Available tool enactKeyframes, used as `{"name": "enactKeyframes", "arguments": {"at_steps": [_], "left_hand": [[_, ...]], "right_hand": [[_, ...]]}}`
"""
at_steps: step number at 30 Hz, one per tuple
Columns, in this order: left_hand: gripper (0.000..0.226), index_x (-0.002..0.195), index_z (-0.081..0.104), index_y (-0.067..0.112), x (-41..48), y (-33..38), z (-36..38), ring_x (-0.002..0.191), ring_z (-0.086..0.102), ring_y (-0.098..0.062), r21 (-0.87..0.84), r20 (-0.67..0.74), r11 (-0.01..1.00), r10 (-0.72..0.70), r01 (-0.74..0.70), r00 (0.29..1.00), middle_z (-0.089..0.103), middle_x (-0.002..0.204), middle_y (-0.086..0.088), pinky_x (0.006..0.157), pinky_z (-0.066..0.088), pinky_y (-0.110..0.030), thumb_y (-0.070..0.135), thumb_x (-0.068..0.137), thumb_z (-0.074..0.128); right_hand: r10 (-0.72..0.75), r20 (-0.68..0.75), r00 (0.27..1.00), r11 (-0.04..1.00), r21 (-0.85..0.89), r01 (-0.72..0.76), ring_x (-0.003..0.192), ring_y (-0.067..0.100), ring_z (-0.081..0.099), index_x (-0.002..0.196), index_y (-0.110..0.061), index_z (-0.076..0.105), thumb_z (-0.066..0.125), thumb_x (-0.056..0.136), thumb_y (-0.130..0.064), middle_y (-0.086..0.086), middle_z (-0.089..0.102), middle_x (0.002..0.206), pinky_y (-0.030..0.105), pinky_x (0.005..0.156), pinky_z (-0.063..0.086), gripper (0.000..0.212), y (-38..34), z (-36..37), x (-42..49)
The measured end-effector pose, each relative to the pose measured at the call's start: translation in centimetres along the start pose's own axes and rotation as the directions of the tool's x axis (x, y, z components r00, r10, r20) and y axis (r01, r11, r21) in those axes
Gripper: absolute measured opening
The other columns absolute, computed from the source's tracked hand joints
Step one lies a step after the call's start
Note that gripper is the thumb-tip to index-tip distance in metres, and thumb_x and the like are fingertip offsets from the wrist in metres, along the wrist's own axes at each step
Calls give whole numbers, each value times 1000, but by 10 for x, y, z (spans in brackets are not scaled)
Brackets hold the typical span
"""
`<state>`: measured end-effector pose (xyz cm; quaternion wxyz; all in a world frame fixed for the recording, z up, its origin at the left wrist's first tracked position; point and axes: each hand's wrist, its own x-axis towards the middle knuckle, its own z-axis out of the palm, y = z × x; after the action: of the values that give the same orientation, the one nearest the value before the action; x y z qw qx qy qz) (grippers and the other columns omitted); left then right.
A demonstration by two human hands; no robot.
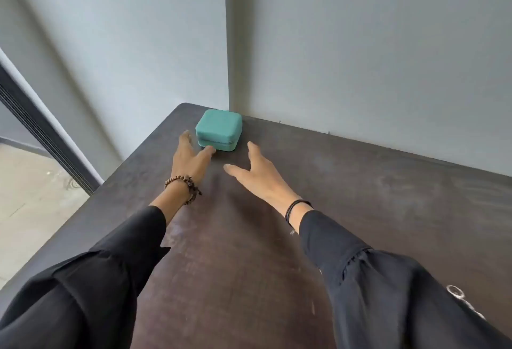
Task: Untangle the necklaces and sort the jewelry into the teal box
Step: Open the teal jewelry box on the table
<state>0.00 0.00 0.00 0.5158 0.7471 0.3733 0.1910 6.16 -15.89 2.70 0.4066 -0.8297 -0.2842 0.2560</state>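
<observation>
A: Where to look for the teal jewelry box (219, 130)?
B: At the far corner of the dark table (360, 196), tucked near the wall corner, lid down and shut along its seam. Out of easy reach there, hence the long stretch with both arms nearly straight.
A: Any sign of necklaces?
B: None in view. Likely inside, so probably calls for opening the box first.
A: And the left hand (191, 159)?
B: Palm down, fingers spread wide, holding nothing. Thumb tip at the box's near lower edge, fingertips just beside its left face. Hard to tell whether truly touching.
A: The right hand (257, 174)?
B: Also spread and empty, thumb splayed inward, just short of the box's near right corner, not touching. Seems posed to flank the box from both sides and draw it closer.
</observation>
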Motion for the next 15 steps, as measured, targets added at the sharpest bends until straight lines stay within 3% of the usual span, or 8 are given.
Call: {"name": "enactKeyframes", "arguments": {"at_steps": [4,7,9,12,15], "left_hand": [[80,155,23,12,17,-8,3,143,35,-18,-113,7,993,35,-34,999,34,158,-4,108,28,-26,23,86,62],[62,127,47,10,28,-8,6,116,54,-23,-152,10,986,70,-68,997,58,127,-9,98,40,-35,32,71,59],[49,120,55,12,34,-7,8,103,54,-19,-102,-12,989,102,-103,995,61,117,-5,84,43,-32,32,75,59],[52,122,60,11,40,-12,11,98,56,-17,-30,-22,987,156,-157,987,64,116,-5,72,39,-25,35,76,60],[50,123,60,9,42,-15,15,96,58,-15,-38,-37,984,172,-173,984,66,118,-6,67,40,-20,37,82,64]], "right_hand": [[-35,-10,999,999,3,35,154,20,23,163,-16,-2,65,96,-41,5,17,169,27,117,22,98,8,10,21],[-55,-37,998,998,7,55,151,24,29,163,-18,-3,65,96,-42,7,26,166,28,113,27,99,12,20,33],[-72,-41,997,997,-11,71,147,29,35,163,-19,0,66,94,-46,9,34,162,33,115,31,99,14,24,41],[-85,-62,994,996,8,85,133,27,50,158,-21,22,69,89,-47,7,53,146,36,109,42,88,18,28,50],[-99,-100,990,992,71,107,121,20,57,141,-21,45,71,87,-42,2,62,132,30,95,45,63,22,29,49]]}}
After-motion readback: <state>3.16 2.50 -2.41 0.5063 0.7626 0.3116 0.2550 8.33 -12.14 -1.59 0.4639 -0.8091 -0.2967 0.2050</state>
